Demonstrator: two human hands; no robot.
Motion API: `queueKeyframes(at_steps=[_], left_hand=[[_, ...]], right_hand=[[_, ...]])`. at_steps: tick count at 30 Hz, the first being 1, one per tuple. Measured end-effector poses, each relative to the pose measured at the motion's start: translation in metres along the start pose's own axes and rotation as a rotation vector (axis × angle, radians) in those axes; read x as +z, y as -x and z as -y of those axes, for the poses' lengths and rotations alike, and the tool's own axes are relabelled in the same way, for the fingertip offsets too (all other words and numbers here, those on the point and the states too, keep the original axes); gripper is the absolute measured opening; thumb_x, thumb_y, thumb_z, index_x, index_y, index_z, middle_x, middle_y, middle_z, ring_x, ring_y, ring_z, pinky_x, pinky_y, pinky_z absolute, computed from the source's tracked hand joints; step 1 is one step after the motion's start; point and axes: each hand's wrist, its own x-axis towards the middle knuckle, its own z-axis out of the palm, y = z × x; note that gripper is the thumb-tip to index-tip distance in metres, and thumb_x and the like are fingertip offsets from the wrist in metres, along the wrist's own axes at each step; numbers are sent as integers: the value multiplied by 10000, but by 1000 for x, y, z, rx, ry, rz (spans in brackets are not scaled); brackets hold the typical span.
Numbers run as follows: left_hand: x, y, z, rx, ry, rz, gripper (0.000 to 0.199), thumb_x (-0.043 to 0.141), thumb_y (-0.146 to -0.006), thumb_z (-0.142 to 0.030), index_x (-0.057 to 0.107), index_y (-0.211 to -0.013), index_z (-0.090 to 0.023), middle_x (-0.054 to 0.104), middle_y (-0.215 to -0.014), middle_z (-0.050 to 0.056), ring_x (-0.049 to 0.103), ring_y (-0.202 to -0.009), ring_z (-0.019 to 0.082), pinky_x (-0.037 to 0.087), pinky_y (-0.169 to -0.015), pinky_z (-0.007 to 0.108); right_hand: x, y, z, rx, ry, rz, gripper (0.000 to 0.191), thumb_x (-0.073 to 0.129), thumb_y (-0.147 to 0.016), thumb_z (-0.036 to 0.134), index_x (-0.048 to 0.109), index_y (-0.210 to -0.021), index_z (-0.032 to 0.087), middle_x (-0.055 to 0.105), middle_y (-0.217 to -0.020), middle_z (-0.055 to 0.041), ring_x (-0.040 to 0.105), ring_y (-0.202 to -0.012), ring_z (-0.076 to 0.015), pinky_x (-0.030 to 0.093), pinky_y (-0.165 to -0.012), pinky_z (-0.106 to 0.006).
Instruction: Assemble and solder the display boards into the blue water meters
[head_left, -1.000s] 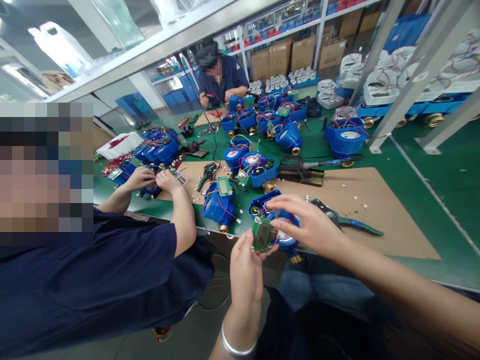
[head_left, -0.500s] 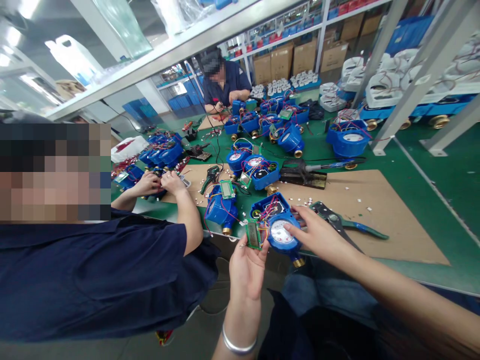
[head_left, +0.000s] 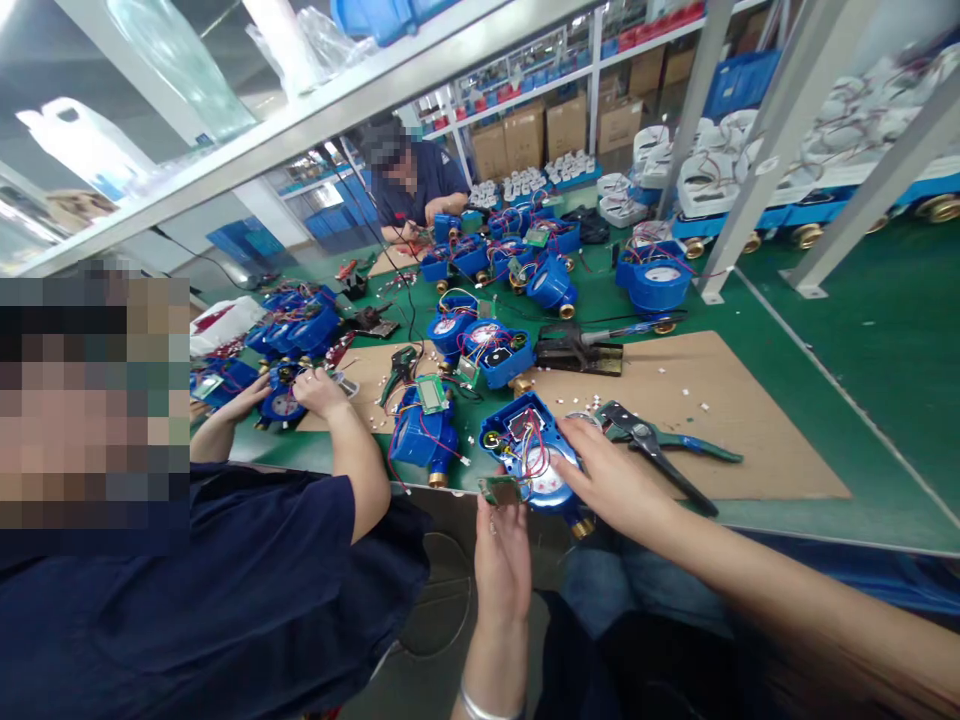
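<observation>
A blue water meter point(head_left: 546, 478) with a brass end and an uncovered wiring compartment lies at the bench's front edge. My right hand point(head_left: 589, 460) grips its right side, thumb over the round dial. In my left hand point(head_left: 504, 550) is a small green circuit board point(head_left: 501, 490), held at its edges by the fingertips and tilted so that its face shows at a slant. Thin coloured wires join the board to the meter. Just left stands another blue meter point(head_left: 420, 435) with a display board point(head_left: 431, 393) resting on top.
Green-handled wire strippers point(head_left: 645, 440) lie on the brown cardboard point(head_left: 772, 430) to the right. Behind are a soldering iron point(head_left: 592, 338) and several meters. A co-worker point(head_left: 300, 520) at left handles a meter; another person point(head_left: 412, 185) sits across. Metal posts point(head_left: 780, 150) rise at right.
My left hand has lowered slightly and tipped the circuit board from upright to a flatter slant. My right hand stays on the meter. The whole view has shifted, moving the bench leftward.
</observation>
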Motion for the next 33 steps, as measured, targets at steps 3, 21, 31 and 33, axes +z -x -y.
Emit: queueKeyframes(at_steps=[3, 21, 31, 33], left_hand=[[2, 1, 0, -45, 40, 15, 394, 430, -926, -482, 609, -1185, -245, 626, -1211, 70, 542, -1178, 197, 376, -1053, 364], [25, 40, -28, -29, 39, -78, 560, 358, -871, -640, 562, -1275, -312, 618, -1255, 44, 513, -1230, 209, 477, -963, 293], [69, 61, -24, -14, -373, 279, 800, 553, -675, -761, 546, -1305, -267, 458, -1424, 72, 234, -1408, 309, 310, -1141, 421], [77, 52, -17, 6, -409, 370, 749, 598, -676, -718, 577, -1267, -260, 478, -1409, 75, 238, -1405, 315, 310, -1143, 432]], right_hand=[[9, 1, 4, 9, -37, -10, 520, 415, -934, 345, 406, -1387, 91, 442, -1374, -167, 399, -1300, -242, 312, -1119, -396], [-4, 4, 22, 158, -932, 38, 811, 684, -750, 310, 288, -1456, 256, 478, -1401, -93, 485, -1262, -235, 394, -1061, -443], [-65, 21, -3, 199, -1602, -17, 331, 747, -695, 335, 667, -945, 134, 725, -860, -63, 687, -719, -160, 547, -728, -263], [-89, 35, -14, 171, -1526, -137, 323, 700, -732, 388, 663, -929, 135, 723, -822, -72, 693, -707, -188, 562, -722, -306]])
